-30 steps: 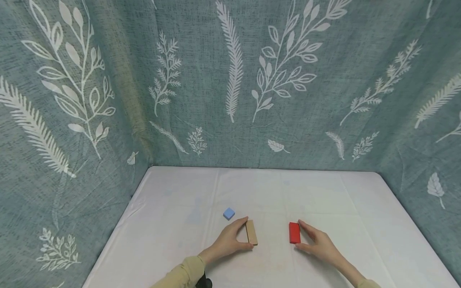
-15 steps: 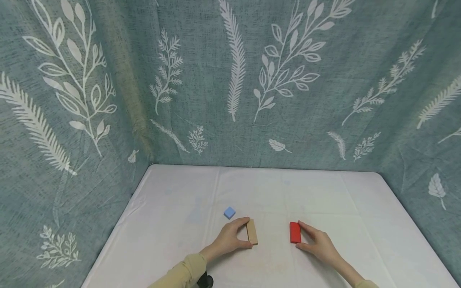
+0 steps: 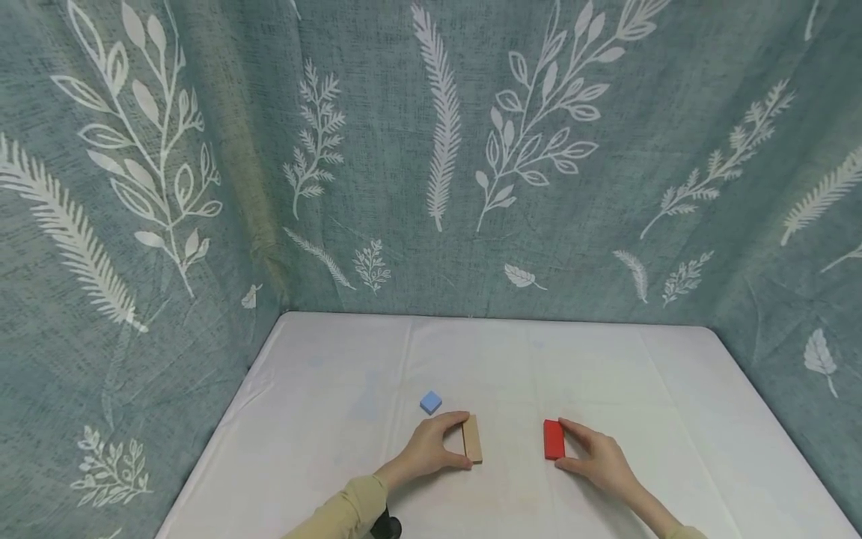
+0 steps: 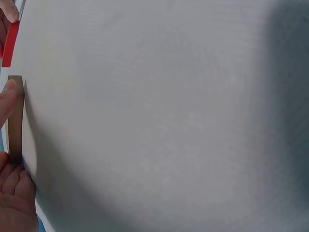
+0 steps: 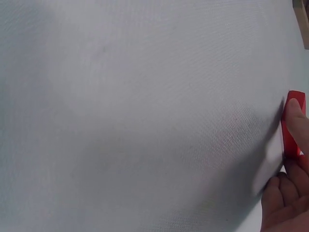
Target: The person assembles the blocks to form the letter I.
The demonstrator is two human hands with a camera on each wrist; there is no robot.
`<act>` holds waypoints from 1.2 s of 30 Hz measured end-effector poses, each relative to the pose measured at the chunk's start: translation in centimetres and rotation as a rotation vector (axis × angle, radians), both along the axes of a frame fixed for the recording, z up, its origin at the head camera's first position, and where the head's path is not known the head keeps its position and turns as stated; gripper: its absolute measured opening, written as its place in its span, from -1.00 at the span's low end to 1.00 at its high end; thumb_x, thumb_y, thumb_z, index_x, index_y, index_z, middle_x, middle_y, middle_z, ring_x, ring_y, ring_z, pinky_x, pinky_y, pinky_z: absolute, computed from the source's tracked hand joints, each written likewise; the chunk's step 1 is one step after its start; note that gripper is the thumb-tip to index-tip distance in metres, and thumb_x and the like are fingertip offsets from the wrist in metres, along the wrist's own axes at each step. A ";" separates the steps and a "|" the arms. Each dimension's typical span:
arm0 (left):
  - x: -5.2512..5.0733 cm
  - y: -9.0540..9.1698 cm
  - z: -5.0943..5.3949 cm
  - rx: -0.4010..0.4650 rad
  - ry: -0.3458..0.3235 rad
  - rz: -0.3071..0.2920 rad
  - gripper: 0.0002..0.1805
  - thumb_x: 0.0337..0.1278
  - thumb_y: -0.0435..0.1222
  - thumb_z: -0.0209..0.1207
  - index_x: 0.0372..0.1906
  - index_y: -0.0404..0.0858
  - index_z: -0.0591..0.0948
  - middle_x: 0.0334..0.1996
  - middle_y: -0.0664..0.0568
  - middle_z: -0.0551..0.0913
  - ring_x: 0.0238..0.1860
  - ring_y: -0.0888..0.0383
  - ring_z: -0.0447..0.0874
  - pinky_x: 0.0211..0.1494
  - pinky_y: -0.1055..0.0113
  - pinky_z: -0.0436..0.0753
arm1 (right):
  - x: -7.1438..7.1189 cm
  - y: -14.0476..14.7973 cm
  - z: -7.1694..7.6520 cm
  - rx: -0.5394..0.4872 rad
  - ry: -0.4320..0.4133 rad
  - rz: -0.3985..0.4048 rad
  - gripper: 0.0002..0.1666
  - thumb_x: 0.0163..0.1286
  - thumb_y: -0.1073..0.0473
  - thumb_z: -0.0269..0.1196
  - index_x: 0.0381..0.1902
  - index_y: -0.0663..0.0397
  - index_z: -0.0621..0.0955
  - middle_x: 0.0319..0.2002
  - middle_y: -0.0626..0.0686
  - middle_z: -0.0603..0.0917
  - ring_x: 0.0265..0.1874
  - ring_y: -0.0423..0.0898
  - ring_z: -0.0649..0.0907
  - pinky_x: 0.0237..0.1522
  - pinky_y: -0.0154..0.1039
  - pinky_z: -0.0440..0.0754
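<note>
My left hand (image 3: 427,448) pinches a tan wooden block (image 3: 473,439) end to end, thumb at the near end and fingers at the far end. To the right, my right hand (image 3: 595,458) holds a red block (image 3: 554,439) the same way. A gap of table lies between the two blocks. Just beyond the left hand sits a small blue block (image 3: 431,403), touched by neither hand. In the left wrist view the tan block (image 4: 15,121) shows at the left edge under the thumb. The right wrist view has the red block (image 5: 291,125) at its right edge.
A white cloth covers the table (image 3: 337,367). Behind and at both sides hangs a green curtain (image 3: 377,165) with white leaf prints. Something small and black (image 3: 386,526) shows below the left sleeve at the near edge.
Both hands keep their grip on the tan and red blocks, nearly still. The whole head view has shifted slightly.
</note>
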State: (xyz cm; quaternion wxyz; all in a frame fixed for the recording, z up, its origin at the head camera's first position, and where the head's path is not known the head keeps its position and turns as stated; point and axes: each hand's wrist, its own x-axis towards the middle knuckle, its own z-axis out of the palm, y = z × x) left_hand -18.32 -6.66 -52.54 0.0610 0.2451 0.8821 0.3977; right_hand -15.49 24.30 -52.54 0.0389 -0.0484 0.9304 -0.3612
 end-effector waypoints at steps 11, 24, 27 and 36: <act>0.4 -0.1 0.2 0.002 -0.050 -0.008 -0.18 -0.30 -0.21 0.50 0.20 -0.40 0.46 0.20 -0.19 0.53 0.26 -0.14 0.45 0.35 0.04 0.44 | 0.2 0.1 -0.1 -0.001 0.002 0.001 -0.16 -0.11 0.08 0.52 0.17 0.23 0.53 0.15 0.24 0.58 0.21 0.21 0.50 0.20 0.04 0.53; -0.2 -0.1 0.1 0.003 -0.015 -0.004 -0.19 -0.32 -0.22 0.51 0.18 -0.39 0.49 0.18 -0.18 0.55 0.24 -0.12 0.48 0.35 0.08 0.46 | 0.6 0.3 0.8 -0.077 0.005 0.042 -0.19 -0.10 0.09 0.52 0.15 0.21 0.55 0.13 0.24 0.59 0.16 0.19 0.55 0.12 -0.09 0.61; -0.1 -0.1 0.2 0.005 -0.012 -0.010 -0.19 -0.32 -0.23 0.51 0.18 -0.41 0.49 0.17 -0.20 0.55 0.23 -0.13 0.48 0.34 0.06 0.46 | 0.8 0.2 1.1 -0.114 -0.009 0.051 -0.20 -0.11 0.10 0.52 0.15 0.21 0.55 0.14 0.24 0.59 0.17 0.19 0.54 0.12 -0.13 0.61; 0.1 -0.1 0.3 -0.004 -0.028 -0.010 -0.19 -0.31 -0.22 0.51 0.19 -0.39 0.49 0.18 -0.18 0.55 0.24 -0.11 0.48 0.35 0.09 0.46 | 1.4 -0.3 2.1 -0.194 -0.028 0.153 -0.17 -0.08 0.06 0.51 0.16 0.27 0.53 0.16 0.27 0.57 0.17 0.23 0.52 0.10 -0.16 0.62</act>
